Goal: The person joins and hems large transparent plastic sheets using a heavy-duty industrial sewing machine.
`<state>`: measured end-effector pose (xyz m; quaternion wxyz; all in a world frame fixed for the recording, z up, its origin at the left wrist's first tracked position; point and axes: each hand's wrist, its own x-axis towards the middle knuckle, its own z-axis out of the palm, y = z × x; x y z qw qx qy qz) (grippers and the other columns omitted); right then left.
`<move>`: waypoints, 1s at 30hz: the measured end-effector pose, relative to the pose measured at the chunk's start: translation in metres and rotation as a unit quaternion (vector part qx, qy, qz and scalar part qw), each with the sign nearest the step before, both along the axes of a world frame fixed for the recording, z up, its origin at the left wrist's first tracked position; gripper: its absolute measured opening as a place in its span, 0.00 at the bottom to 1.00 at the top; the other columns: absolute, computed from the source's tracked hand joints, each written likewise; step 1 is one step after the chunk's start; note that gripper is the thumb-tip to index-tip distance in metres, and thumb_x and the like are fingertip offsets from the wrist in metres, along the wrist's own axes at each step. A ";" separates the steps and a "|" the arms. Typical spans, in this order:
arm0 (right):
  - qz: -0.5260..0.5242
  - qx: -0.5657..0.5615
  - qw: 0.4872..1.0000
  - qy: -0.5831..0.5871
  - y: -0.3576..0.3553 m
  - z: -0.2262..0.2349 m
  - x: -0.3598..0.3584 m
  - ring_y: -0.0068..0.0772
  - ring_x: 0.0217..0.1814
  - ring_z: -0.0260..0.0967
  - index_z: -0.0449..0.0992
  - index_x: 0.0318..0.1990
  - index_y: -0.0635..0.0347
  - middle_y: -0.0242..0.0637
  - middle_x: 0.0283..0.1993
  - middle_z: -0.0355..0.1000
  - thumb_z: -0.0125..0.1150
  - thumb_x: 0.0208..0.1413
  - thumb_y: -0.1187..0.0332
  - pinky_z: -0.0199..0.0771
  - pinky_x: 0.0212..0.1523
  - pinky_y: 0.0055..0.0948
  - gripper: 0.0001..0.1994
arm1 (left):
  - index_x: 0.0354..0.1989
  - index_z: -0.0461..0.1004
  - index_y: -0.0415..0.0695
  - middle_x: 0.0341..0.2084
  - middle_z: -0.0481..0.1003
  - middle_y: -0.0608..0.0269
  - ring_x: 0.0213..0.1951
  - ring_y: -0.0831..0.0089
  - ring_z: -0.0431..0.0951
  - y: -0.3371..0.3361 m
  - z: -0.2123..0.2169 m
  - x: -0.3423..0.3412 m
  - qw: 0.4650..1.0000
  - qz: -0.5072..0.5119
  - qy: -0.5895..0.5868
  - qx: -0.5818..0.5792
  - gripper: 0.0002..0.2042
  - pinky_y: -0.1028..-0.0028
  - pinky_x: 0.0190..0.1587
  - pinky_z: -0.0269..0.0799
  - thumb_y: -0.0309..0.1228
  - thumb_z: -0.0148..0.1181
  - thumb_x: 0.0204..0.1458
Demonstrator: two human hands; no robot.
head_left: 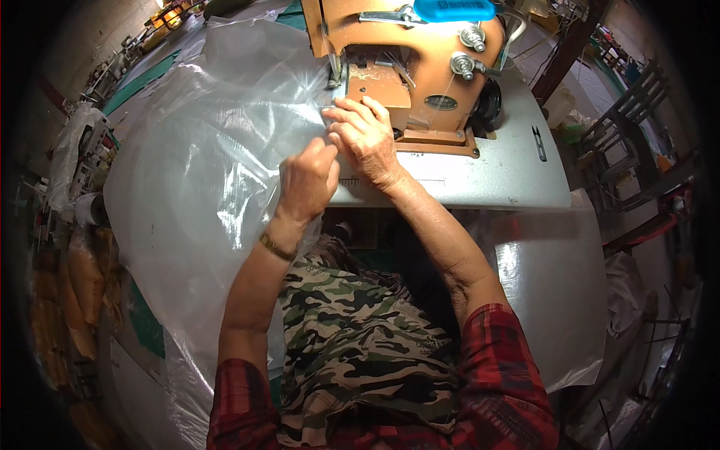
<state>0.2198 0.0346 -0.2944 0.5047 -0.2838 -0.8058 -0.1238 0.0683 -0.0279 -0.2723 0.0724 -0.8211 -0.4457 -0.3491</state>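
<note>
Translucent glossy plastic sheeting (187, 172) spreads along the left of a pale flat table (517, 180) and orange metal sewing machine (442, 86), bent-fingered right hand (365, 139) and fist-like left hand (309, 176) at its edge, whether gripping I cannot tell.

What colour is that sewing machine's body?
Orange-tan; the sewing machine shows best in the head view.

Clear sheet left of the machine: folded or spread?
Spread, loosely: the sheet fans wide left of the machine and drops past the table's front edge, creased near the left hand.
</note>
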 end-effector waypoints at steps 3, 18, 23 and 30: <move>-0.011 0.013 1.000 0.014 0.004 -0.002 -0.003 0.33 0.62 0.69 0.77 0.39 0.55 0.29 0.53 0.76 0.62 0.55 0.68 0.58 0.66 0.45 0.06 | 0.39 0.75 0.42 0.31 0.72 0.52 0.32 0.50 0.77 0.001 0.009 0.003 0.998 0.050 -0.026 -0.025 0.08 0.57 0.32 0.74 0.25 0.58 0.50; 0.154 -0.520 0.752 0.376 -0.194 -0.107 -0.034 0.22 0.40 0.67 0.71 0.50 0.62 0.32 0.40 0.71 0.58 0.63 0.69 0.69 0.42 0.24 0.11 | 0.57 0.71 0.35 0.58 0.70 0.48 0.56 0.51 0.71 -0.284 -0.113 -0.064 0.962 0.191 -0.145 -0.134 0.18 0.61 0.59 0.67 0.19 0.53 0.57; 0.207 -0.647 0.574 0.458 -0.184 -0.157 -0.068 0.25 0.52 0.69 0.67 0.56 0.59 0.35 0.52 0.69 0.54 0.66 0.66 0.73 0.51 0.29 0.14 | 0.57 0.72 0.36 0.57 0.71 0.48 0.58 0.51 0.73 -0.285 -0.105 -0.065 0.946 0.184 -0.180 -0.196 0.18 0.62 0.59 0.68 0.20 0.53 0.57; 0.342 -0.620 0.592 0.385 -0.165 -0.160 -0.089 0.32 0.54 0.68 0.61 0.65 0.54 0.38 0.56 0.66 0.59 0.58 0.69 0.76 0.48 0.33 0.27 | 0.66 0.62 0.37 0.64 0.63 0.43 0.65 0.48 0.63 -0.311 -0.155 -0.094 0.922 0.270 -0.180 -0.210 0.25 0.59 0.65 0.60 0.25 0.55 0.59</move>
